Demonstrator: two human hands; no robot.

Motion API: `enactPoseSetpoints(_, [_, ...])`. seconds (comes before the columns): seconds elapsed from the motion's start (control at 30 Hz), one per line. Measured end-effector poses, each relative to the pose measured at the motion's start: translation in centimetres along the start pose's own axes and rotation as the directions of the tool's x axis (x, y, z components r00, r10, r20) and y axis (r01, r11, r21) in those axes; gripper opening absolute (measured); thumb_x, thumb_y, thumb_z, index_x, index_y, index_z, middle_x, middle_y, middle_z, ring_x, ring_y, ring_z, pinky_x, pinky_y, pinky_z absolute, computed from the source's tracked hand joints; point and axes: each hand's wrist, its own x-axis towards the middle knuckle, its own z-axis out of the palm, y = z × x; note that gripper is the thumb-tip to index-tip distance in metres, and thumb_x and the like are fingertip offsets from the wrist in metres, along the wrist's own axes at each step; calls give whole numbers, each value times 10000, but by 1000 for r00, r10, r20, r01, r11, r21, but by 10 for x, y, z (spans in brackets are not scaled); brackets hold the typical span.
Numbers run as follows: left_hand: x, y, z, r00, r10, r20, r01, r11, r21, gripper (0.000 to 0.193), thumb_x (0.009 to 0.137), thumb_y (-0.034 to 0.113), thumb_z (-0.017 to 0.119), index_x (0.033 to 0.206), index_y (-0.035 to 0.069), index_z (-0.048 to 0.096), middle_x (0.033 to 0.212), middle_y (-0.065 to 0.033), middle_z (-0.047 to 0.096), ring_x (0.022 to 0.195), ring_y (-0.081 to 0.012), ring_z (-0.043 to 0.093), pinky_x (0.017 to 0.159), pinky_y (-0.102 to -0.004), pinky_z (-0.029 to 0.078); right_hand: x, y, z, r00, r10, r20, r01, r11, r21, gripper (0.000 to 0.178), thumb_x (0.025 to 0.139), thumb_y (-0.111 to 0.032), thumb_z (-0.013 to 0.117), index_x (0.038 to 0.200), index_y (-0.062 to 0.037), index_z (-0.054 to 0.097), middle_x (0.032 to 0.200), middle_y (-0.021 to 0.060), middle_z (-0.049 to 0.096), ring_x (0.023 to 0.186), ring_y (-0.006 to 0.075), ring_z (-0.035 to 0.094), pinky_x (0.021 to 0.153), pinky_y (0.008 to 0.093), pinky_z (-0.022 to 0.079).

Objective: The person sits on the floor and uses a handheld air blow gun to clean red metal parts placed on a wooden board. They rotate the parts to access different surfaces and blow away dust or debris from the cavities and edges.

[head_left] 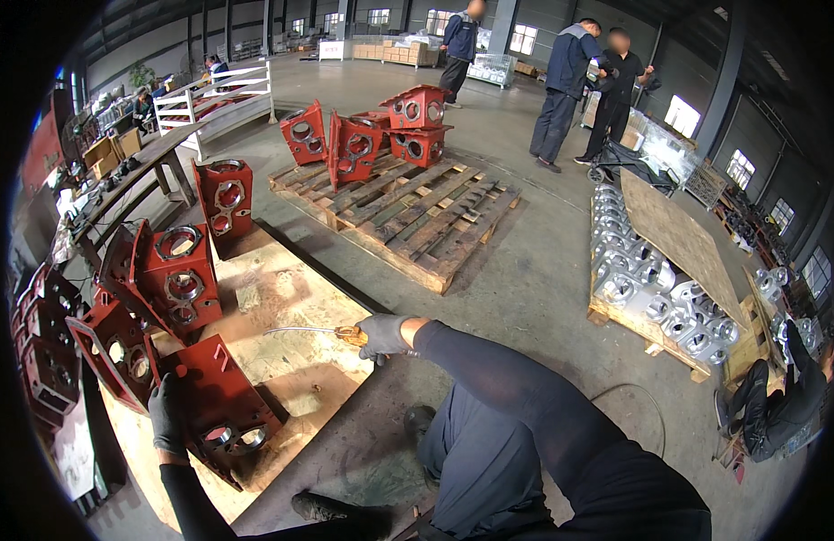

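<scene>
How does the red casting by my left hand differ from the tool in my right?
The red casting is large and boxy with round openings; the tool is small and slim. The casting rests on the wooden board, while the tool is held in your right hand. The casting is red; the tool's handle is yellowish-brown. Each has a gloved hand at it, the casting's being your left hand.

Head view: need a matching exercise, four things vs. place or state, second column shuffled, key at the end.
Things:
1. left grip
2. right grip
3. silver castings
4. slatted pallet

Place or state:
A. at the right of the picture, by a wooden sheet
B. bearing several red castings
C. touching a red housing on the near board
D. holding an orange-handled tool

Pairs: 1-C, 2-D, 3-A, 4-B
</scene>
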Motion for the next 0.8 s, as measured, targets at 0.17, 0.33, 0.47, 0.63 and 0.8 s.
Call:
enactPoseSetpoints(0.17, [-19, 38, 22, 979, -204, 13, 204, 968, -147, 307, 1015, 348, 581, 1022, 68, 706, 797, 40, 636, 656, -82, 557, 584, -252, 437, 0, 8, 2, 1000, 14, -2, -14, 1000, 11, 326, 903, -137, 729, 1112, 68, 586, 836, 132, 716, 606, 186, 700, 512, 338, 546])
enactPoseSetpoints(0.33, [-14, 31, 15, 981, -195, -5, 191, 968, -165, 343, 1024, 340, 545, 1053, 53, 730, 802, 31, 658, 655, -83, 565, 582, -238, 440, 1, 3, 2, 1000, 6, 3, -6, 1000, 3, 337, 898, -136, 732, 1124, 71, 592, 843, 141, 723, 617, 188, 708, 520, 337, 552])
enactPoseSetpoints(0.47, [-19, 40, 19, 988, -144, 49, 149, 984, -98, 377, 1037, 337, 514, 1075, 43, 747, 830, 14, 683, 654, -84, 570, 584, -232, 444, 2, 4, 3, 999, 25, 20, -25, 1000, 11, 332, 897, -135, 733, 1119, 67, 593, 833, 140, 720, 620, 187, 710, 518, 338, 549])
enactPoseSetpoints(0.63, [-10, 22, 12, 987, -159, 26, 161, 979, -127, 376, 1038, 329, 508, 1068, 44, 752, 821, 6, 685, 638, -89, 569, 569, -238, 443, 6, 8, 5, 1000, 18, 11, -18, 1000, 19, 325, 899, -135, 733, 1111, 67, 592, 828, 140, 718, 619, 185, 709, 516, 337, 544])
enactPoseSetpoints(0.8, [-2, 7, 4, 985, -172, -15, 167, 971, -169, 342, 1029, 331, 526, 1035, 60, 735, 750, 37, 626, 604, -85, 546, 548, -247, 433, 5, 3, 4, 1000, 21, 19, -21, 1000, -8, 314, 906, -145, 731, 1091, 68, 592, 834, 140, 717, 615, 183, 705, 518, 334, 543])
